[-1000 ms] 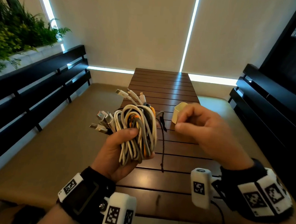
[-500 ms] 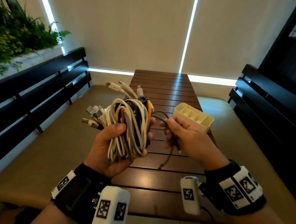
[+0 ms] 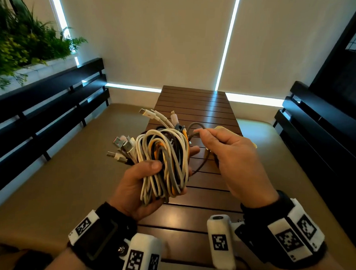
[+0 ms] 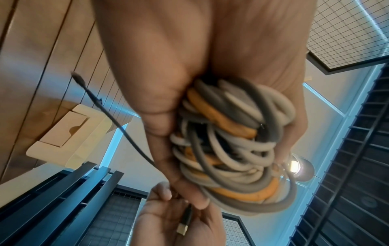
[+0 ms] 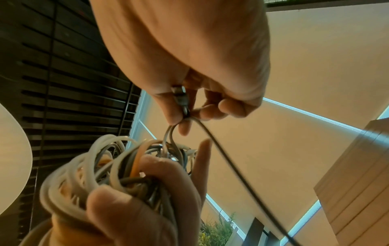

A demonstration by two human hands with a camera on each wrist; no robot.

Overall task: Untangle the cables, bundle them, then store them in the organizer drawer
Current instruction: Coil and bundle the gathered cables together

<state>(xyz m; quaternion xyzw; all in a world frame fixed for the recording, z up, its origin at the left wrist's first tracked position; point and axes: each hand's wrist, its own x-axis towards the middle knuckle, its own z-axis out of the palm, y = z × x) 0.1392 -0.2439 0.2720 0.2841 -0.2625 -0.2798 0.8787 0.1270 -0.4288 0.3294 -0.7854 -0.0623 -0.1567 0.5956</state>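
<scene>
My left hand (image 3: 172, 165) grips a tangled cable bundle (image 3: 164, 148) of white, grey and orange cords above the wooden table (image 3: 189, 218). Several plugs stick out at its left and top. My right hand (image 3: 200, 133) pinches a grey cable loop (image 3: 194, 125) at the bundle's upper right; its dark tail (image 3: 202, 167) hangs below. In the right wrist view the fingertips (image 5: 176, 116) pinch that grey cable (image 5: 170, 133) just past a metal plug (image 5: 179, 96). In the left wrist view a USB plug (image 4: 183, 228) lies in the right palm. The cream organizer (image 4: 65, 136) sits on the table, mostly hidden behind my right hand in the head view.
Black slatted benches (image 3: 40, 111) run along both sides of the table, the other at the right (image 3: 317, 132). A planter with green foliage (image 3: 17, 43) stands at the back left. Tan floor (image 3: 68, 170) lies between table and benches.
My right hand has risen and moved left to the top of the bundle, now pinching the grey loop there. It covers the organizer, which showed half a second ago. The bundle stays in my left hand.
</scene>
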